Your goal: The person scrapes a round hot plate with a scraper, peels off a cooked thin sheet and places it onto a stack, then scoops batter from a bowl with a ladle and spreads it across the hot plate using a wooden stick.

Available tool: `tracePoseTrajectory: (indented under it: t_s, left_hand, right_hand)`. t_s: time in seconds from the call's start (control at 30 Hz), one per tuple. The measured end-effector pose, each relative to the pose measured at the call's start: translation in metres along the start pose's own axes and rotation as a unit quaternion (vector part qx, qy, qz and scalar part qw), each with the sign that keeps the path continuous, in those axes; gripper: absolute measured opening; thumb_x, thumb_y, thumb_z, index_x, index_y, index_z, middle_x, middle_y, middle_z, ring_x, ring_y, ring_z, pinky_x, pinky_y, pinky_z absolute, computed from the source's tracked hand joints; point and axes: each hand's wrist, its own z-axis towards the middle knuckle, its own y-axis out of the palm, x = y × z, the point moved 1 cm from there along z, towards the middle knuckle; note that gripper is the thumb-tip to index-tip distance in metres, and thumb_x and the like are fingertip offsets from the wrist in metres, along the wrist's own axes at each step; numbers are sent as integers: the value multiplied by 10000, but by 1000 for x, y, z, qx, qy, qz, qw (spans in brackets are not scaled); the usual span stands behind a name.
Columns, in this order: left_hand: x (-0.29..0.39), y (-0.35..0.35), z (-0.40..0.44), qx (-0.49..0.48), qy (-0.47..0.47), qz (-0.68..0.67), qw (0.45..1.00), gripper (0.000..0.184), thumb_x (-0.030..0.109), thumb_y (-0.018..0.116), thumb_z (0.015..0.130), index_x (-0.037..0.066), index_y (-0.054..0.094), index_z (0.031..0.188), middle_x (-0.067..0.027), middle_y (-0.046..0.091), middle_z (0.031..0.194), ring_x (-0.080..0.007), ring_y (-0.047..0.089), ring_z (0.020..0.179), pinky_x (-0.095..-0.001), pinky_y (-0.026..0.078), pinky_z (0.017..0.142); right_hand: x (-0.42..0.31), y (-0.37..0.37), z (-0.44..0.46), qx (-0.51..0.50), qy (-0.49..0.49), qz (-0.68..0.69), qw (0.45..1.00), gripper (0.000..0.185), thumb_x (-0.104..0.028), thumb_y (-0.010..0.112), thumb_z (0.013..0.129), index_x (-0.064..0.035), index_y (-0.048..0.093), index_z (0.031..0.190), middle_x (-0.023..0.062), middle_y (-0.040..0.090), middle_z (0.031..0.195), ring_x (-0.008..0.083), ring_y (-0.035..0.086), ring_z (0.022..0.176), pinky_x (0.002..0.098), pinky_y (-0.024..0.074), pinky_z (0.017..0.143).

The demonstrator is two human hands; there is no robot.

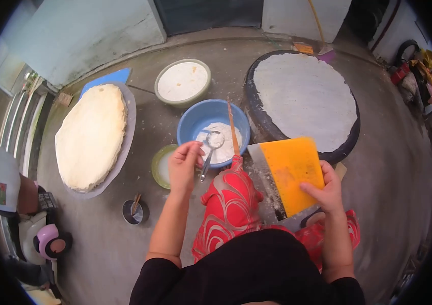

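Note:
In my right hand (328, 189) is a wide yellow scraper (291, 175) with a grey, dirty edge on its left, my thumb pressed flat on its face. My left hand (185, 163) hangs over the near rim of a blue basin (188, 122), fingers curled and pinched together; whatever they may hold is too small to make out. Beside those fingertips a metal ladle (207, 163) leans with its bowl in the basin and its handle over the rim. White flour-like powder or paste (228, 140) lies in the basin, and a wooden stick (231, 119) slants across it.
A big round griddle (305, 94) with a pale coated surface stands right. Behind the basin is a bowl of white powder (183, 81). A stack of thin pale sheets (91, 137) lies left. Nearer are a green bowl (161, 170) and a small dark pot (135, 212).

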Motion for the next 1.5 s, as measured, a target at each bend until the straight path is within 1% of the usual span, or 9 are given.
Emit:
tracePoseTrajectory:
  t_s: [0.1,0.3,0.47,0.6,0.67,0.97,1.2,1.37,1.5]
  left_hand:
    - [-19,-57,20,118,49,133,983,157,27,475,853,-18,595,944,-60,583,789,-93,525,660,-204,432,597]
    - [-67,-160,47,102,65,491,863,223,33,549,769,10,605,983,-98,595,933,-114,537,818,-254,449,711]
    - [-50,-155,53,170,-31,496,851,184,82,599,722,33,647,893,-140,613,936,-243,591,873,-329,450,720]
    - [-41,-86,68,96,0,425,900,155,171,666,717,23,661,766,-112,627,795,-247,598,731,-313,460,630]
    - [-44,-39,79,-5,80,438,896,169,174,669,727,18,655,791,-99,619,816,-210,588,724,-289,461,625]
    - [-86,169,91,-367,374,501,689,367,131,658,661,76,568,1013,-81,550,1028,-269,503,987,-352,449,805]
    - [-145,214,104,-402,405,566,595,184,110,613,643,77,591,822,-62,550,976,-248,505,970,-342,485,720]
    - [-112,252,121,-357,363,479,715,47,57,552,692,34,570,729,-134,562,707,-330,547,702,-391,454,641]
    - [-89,284,136,-357,381,478,706,51,48,559,694,26,565,740,-137,558,724,-324,541,732,-393,443,642]
  right_hand:
    - [6,-13,-8,23,15,-1,1000,404,7,661,702,8,468,1057,59,568,992,114,548,905,245,431,802]
    - [20,-34,-15,54,31,-13,998,393,12,654,706,10,468,1053,67,573,978,118,556,891,243,439,790]
    - [25,-44,-16,74,38,-11,996,359,30,644,709,16,476,1027,63,571,976,113,557,867,238,449,764]
    - [35,-63,-17,50,27,-138,989,367,-30,669,694,-23,499,1019,83,605,922,171,597,828,262,464,724]
    - [29,-60,-14,-36,36,-426,903,386,-151,687,675,-78,519,1015,123,619,864,270,601,823,321,465,706]
    - [70,-63,-1,-124,81,-503,852,407,-293,652,693,-111,515,1030,140,616,816,325,590,780,407,454,674]
    - [59,-63,-5,-131,101,-527,834,351,-246,627,704,-92,496,991,132,610,757,312,596,736,411,458,633]
    - [61,-69,-14,-128,89,-517,842,371,-263,629,712,-117,504,1029,125,616,754,310,600,709,410,459,621]
    - [55,-69,-17,-106,44,-513,851,313,-200,629,695,-78,498,952,120,604,692,307,600,666,414,458,573]
